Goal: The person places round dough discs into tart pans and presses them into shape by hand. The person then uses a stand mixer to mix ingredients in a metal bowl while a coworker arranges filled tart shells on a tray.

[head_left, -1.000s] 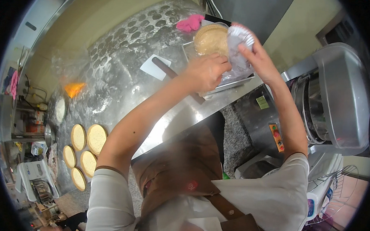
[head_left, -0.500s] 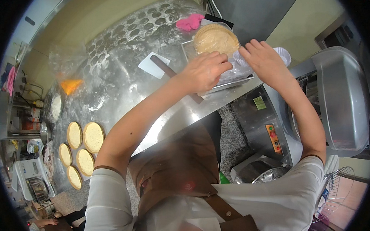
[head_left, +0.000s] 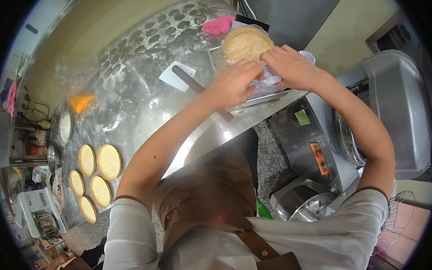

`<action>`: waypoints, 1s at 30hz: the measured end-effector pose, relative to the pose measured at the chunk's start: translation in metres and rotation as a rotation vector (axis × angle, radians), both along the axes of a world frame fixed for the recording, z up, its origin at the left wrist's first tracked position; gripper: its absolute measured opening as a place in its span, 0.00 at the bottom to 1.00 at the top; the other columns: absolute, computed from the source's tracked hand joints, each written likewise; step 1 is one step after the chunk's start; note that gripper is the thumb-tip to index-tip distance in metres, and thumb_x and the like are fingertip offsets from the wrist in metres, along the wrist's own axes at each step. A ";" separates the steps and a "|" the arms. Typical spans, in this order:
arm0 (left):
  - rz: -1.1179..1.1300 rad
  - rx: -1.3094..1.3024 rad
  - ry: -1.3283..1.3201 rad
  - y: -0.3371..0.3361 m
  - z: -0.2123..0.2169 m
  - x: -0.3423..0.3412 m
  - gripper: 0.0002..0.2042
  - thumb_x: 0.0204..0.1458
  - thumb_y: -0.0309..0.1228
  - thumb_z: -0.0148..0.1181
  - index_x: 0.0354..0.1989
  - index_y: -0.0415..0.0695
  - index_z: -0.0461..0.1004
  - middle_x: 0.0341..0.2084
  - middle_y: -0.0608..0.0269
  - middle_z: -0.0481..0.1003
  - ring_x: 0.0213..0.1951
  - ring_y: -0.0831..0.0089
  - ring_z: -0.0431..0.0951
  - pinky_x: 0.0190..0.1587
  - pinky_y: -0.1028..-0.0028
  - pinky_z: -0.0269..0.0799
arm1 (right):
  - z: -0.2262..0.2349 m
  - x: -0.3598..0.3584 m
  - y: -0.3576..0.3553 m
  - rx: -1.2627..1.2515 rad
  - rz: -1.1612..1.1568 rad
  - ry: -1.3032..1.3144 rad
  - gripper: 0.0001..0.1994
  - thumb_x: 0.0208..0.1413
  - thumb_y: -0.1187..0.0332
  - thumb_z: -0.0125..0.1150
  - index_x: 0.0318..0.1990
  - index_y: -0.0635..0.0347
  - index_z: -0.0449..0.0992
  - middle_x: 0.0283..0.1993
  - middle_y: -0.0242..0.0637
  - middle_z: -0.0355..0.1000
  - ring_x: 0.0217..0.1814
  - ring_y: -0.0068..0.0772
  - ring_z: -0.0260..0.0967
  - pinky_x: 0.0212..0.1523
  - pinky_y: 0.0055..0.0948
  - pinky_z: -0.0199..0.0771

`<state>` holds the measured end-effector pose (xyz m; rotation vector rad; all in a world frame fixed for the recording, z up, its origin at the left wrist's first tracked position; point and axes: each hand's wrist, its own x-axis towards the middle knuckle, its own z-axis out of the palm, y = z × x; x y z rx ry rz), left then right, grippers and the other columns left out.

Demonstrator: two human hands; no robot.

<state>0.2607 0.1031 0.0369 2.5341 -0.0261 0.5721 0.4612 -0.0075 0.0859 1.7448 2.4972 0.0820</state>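
A floured steel table (head_left: 139, 100) spreads out left of my hands, and a grey machine with a panel of buttons (head_left: 319, 159) stands below and right of them. My right hand (head_left: 282, 65) bends its fingers over white fluted liners (head_left: 307, 56), their ruffled edge showing past the back of my hand. My left hand (head_left: 242, 83) is just beside it, fingers curled in; I can't tell whether they pinch the clear plastic (head_left: 275, 90) there. Both hands are over a metal tray (head_left: 261, 102). Just beyond my fingers is a big fluted tart shell (head_left: 248, 44) with clear film over it, and farther up a pink cloth (head_left: 218, 25). Near my left hand, a brown bar (head_left: 192, 81) lies across a white scraper (head_left: 168, 78). Five pale tarts (head_left: 109, 162) sit well off, down to its left.
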 end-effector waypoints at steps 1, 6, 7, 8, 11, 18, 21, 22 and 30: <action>0.003 0.005 0.012 0.000 -0.002 0.000 0.14 0.45 0.21 0.60 0.42 0.44 0.70 0.40 0.56 0.72 0.48 0.55 0.72 0.48 0.60 0.70 | 0.003 0.003 -0.002 -0.018 -0.048 0.042 0.37 0.36 0.61 0.77 0.56 0.61 0.67 0.51 0.40 0.69 0.59 0.44 0.63 0.59 0.38 0.60; 0.032 0.017 0.063 -0.005 0.000 -0.002 0.13 0.46 0.22 0.59 0.42 0.44 0.70 0.40 0.57 0.72 0.48 0.55 0.72 0.48 0.62 0.70 | 0.023 0.021 -0.018 0.012 -0.280 0.129 0.38 0.45 0.53 0.73 0.63 0.54 0.64 0.57 0.43 0.68 0.63 0.46 0.63 0.62 0.36 0.60; 0.031 0.010 0.053 -0.004 0.000 -0.003 0.13 0.46 0.23 0.59 0.42 0.44 0.70 0.40 0.57 0.72 0.48 0.55 0.72 0.48 0.62 0.70 | 0.029 0.023 -0.023 0.012 -0.344 0.169 0.37 0.46 0.54 0.72 0.63 0.54 0.64 0.57 0.45 0.67 0.63 0.47 0.62 0.63 0.36 0.60; 0.025 0.001 0.043 -0.005 0.001 -0.003 0.13 0.47 0.23 0.59 0.42 0.44 0.69 0.40 0.56 0.72 0.48 0.55 0.72 0.48 0.62 0.70 | 0.034 0.027 -0.028 -0.062 -0.415 0.242 0.36 0.48 0.54 0.71 0.63 0.55 0.64 0.56 0.45 0.67 0.62 0.47 0.63 0.62 0.37 0.61; 0.016 -0.037 0.055 -0.008 0.008 -0.005 0.13 0.46 0.24 0.60 0.41 0.44 0.69 0.39 0.56 0.71 0.48 0.56 0.72 0.48 0.61 0.70 | 0.042 0.035 -0.036 -0.231 -0.531 0.399 0.33 0.52 0.53 0.68 0.62 0.56 0.65 0.55 0.46 0.67 0.60 0.47 0.64 0.59 0.38 0.64; -0.042 -0.031 -0.004 -0.002 0.003 0.001 0.12 0.46 0.20 0.59 0.40 0.43 0.69 0.39 0.55 0.70 0.47 0.54 0.71 0.48 0.61 0.69 | 0.013 0.016 -0.016 -0.205 -0.379 0.580 0.28 0.57 0.58 0.65 0.61 0.58 0.65 0.54 0.46 0.66 0.58 0.44 0.65 0.58 0.37 0.65; -0.044 -0.073 -0.038 -0.003 0.003 0.004 0.12 0.46 0.18 0.58 0.40 0.43 0.69 0.38 0.56 0.70 0.46 0.55 0.71 0.49 0.61 0.69 | -0.025 0.015 -0.018 -0.016 -0.346 0.713 0.28 0.59 0.60 0.63 0.63 0.59 0.62 0.56 0.43 0.65 0.58 0.39 0.65 0.58 0.34 0.65; -0.038 -0.057 -0.048 -0.002 0.003 0.004 0.12 0.46 0.19 0.58 0.40 0.43 0.69 0.38 0.56 0.70 0.46 0.55 0.71 0.49 0.61 0.69 | -0.033 0.016 -0.020 0.073 -0.326 0.763 0.29 0.59 0.60 0.62 0.64 0.60 0.60 0.57 0.42 0.65 0.57 0.37 0.65 0.58 0.33 0.64; 0.030 -0.018 0.104 -0.006 0.019 0.003 0.17 0.48 0.30 0.65 0.46 0.43 0.71 0.39 0.56 0.72 0.48 0.56 0.71 0.51 0.63 0.68 | -0.011 0.027 -0.037 -0.150 -0.691 1.606 0.15 0.66 0.66 0.48 0.57 0.56 0.65 0.50 0.29 0.67 0.54 0.19 0.62 0.59 0.24 0.60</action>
